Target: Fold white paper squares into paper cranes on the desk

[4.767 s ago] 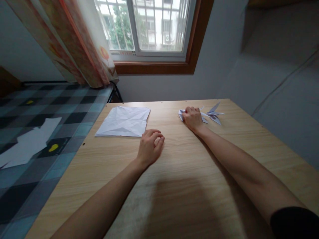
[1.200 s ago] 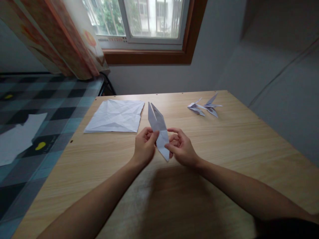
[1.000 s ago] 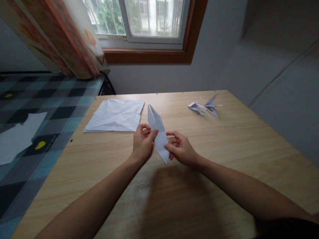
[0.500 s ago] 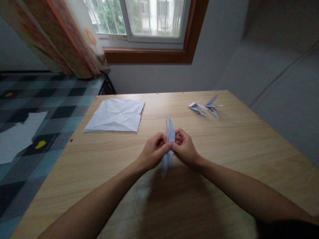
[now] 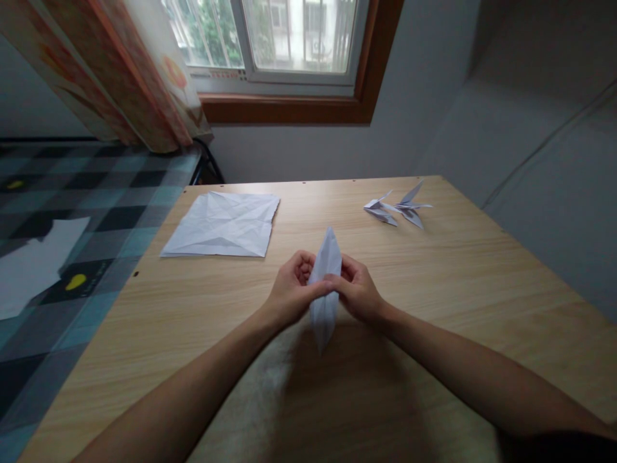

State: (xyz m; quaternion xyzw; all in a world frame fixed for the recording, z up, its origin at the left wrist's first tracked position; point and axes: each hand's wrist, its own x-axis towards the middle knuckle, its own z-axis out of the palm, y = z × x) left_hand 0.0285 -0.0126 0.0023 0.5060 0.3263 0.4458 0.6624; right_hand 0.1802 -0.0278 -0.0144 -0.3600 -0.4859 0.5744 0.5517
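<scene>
Between my two hands is a piece of folded white paper (image 5: 326, 315), long and narrow, pointed at its far and near ends. It is held just above the wooden table. My left hand (image 5: 295, 286) grips its left edge, the thumb lying across the front face. On the opposite edge my right hand (image 5: 359, 286) pinches it, thumb in front and fingers curled behind. The two thumbs meet near the paper's middle. Fingers behind the paper are partly hidden.
Creased white paper sheets (image 5: 224, 225) lie at the table's (image 5: 434, 360) back left. Two folded paper cranes (image 5: 407, 206) rest at the back right. To the left, a checked cloth (image 5: 29, 347) carries loose white paper (image 5: 36, 263). A window (image 5: 299, 38) and curtain (image 5: 120, 71) are behind.
The folded paper has turned from edge-on, with its layers split apart at the top, to showing one broad flat face. My hands have shifted only slightly around it.
</scene>
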